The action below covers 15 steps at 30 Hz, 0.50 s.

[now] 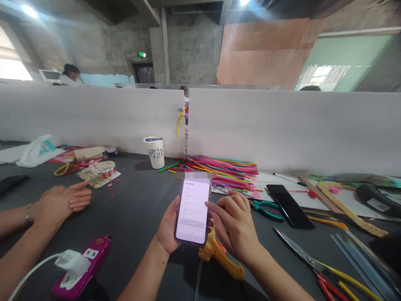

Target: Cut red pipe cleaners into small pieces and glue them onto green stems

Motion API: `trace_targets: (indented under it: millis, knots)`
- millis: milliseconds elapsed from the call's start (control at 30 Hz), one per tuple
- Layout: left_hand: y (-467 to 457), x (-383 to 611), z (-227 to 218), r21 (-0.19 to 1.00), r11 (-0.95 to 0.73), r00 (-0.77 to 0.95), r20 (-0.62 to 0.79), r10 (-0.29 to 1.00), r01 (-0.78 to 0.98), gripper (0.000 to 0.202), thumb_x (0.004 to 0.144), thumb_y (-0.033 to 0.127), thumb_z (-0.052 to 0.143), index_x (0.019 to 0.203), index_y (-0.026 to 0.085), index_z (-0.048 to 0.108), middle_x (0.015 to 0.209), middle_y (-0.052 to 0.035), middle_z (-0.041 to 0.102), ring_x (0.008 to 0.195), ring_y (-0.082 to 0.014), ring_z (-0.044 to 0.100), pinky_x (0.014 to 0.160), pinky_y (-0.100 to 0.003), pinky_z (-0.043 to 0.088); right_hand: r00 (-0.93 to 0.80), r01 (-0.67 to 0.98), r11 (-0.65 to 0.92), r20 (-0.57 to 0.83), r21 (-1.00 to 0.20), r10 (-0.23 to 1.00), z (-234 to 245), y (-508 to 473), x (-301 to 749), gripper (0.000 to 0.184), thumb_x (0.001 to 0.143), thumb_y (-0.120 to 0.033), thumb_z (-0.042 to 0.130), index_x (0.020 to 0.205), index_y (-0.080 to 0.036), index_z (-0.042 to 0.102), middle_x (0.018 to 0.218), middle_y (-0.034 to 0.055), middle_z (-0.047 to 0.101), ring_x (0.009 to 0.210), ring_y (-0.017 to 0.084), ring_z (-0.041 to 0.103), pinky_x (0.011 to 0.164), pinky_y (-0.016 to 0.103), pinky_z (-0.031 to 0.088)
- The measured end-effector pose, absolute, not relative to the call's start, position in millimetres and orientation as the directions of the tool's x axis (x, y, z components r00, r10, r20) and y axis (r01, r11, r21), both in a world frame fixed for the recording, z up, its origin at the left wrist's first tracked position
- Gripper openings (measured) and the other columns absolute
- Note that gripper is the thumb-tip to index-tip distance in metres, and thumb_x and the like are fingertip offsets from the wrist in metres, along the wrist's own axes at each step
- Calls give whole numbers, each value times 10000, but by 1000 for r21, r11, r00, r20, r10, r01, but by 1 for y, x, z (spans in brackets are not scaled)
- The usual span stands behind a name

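My left hand (167, 229) grips a smartphone (192, 211) with a lit white screen, held upright above the dark table (138, 200). My right hand (233, 223) rests against the phone's right edge, fingers curled, its forefinger touching the screen side. Under the phone lies a yellow glue gun (219, 255). Another person's two hands (62, 200) lie clasped on the table at the left.
A pile of coloured pipe cleaners (225, 167) lies behind the phone, with green pliers (266, 209), a second black phone (290, 205) and red-handled scissors (316, 263) to the right. A white cup (156, 151) stands by the white partition (282, 129). A magenta power strip (83, 267) sits front left.
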<state>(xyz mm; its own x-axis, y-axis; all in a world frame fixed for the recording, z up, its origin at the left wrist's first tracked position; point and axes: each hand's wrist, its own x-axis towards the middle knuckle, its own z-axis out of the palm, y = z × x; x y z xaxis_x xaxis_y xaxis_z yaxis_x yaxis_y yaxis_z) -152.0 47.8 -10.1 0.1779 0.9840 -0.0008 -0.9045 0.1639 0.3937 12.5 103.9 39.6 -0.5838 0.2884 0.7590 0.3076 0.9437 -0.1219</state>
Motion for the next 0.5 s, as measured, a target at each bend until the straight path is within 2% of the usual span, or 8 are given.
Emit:
trace_targets:
  millis: [267, 500]
  knots:
    - [47, -151, -8, 417, 136, 139, -22, 990, -899, 482, 864, 420, 344, 1137, 95, 574, 956, -123, 707, 957, -281, 618, 900, -419, 379, -641, 324, 940, 706, -110, 303, 38, 102, 8, 295, 845, -201, 437, 1098, -195, 589, 801, 51, 516, 795, 195, 423, 892, 454, 318]
    - [49, -153, -8, 427, 139, 127, -55, 990, -894, 520, 858, 427, 352, 1197, 72, 520, 1038, -148, 673, 1044, -308, 562, 928, -441, 349, -683, 243, 967, 693, -81, 230, 39, 98, 7, 255, 808, -171, 458, 1000, -173, 626, 733, 37, 529, 729, 175, 436, 912, 455, 309]
